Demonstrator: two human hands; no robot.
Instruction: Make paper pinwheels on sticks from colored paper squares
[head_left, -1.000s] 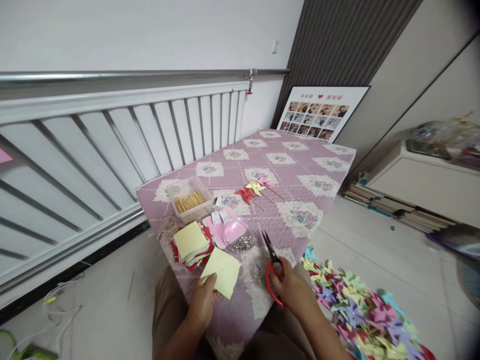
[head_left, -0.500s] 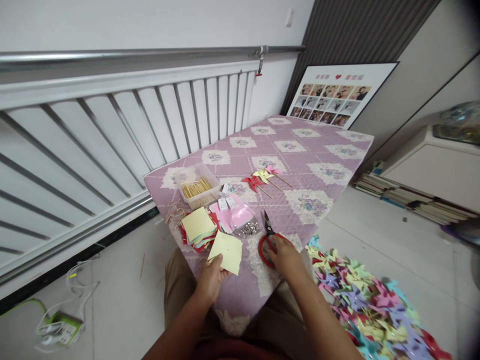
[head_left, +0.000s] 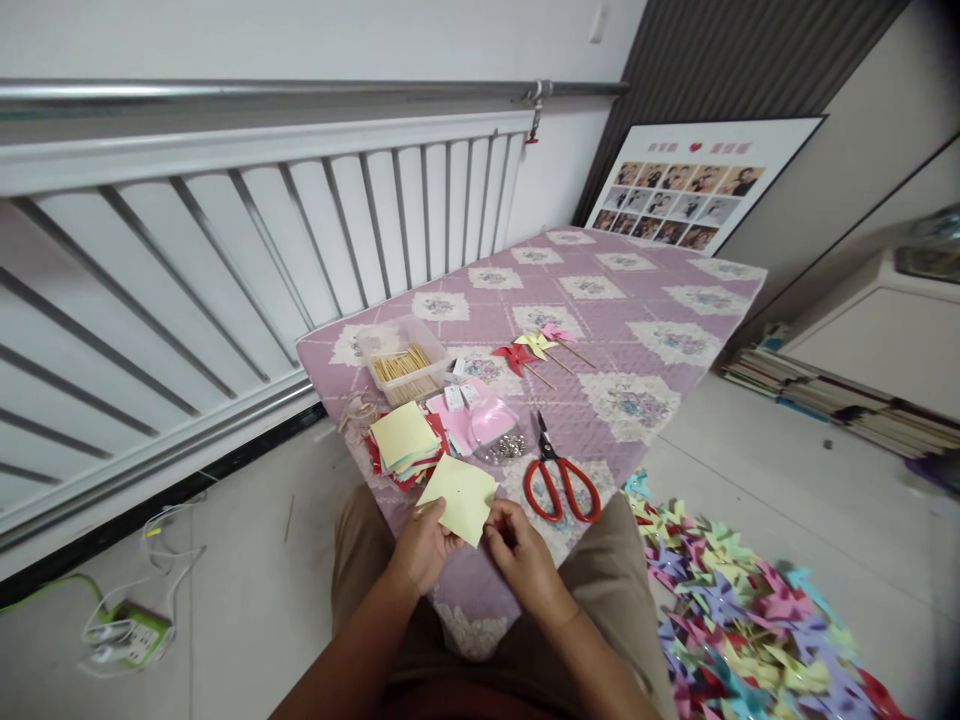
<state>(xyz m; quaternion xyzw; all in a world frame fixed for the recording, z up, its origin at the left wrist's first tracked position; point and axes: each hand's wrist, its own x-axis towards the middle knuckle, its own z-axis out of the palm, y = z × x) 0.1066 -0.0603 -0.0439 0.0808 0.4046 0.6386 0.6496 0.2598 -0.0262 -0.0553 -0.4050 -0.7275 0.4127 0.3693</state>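
Note:
My left hand (head_left: 427, 548) pinches the lower left edge of a pale yellow paper square (head_left: 461, 497), which has a small dark dot at its middle. At the paper's right side, my right hand (head_left: 521, 555) has its thumb and fingertips closed on the edge. Red-handled scissors (head_left: 559, 475) lie on the tablecloth beyond my right hand, blades pointing away. To the left sits a stack of coloured paper squares (head_left: 405, 440), a yellow one on top. Small metal fasteners (head_left: 508, 446) rest in a clear bag just behind the held paper.
A clear plastic box (head_left: 405, 360) of wooden sticks stands behind the stack. Finished pinwheels (head_left: 536, 345) lie on the flowered tablecloth (head_left: 645, 330). A heap of pinwheels (head_left: 750, 610) covers the floor at right. A power strip (head_left: 139, 635) is on the floor at left.
My right hand has let go of the scissors, which now lie on the table, and has moved left to the paper square. My left hand still holds the paper.

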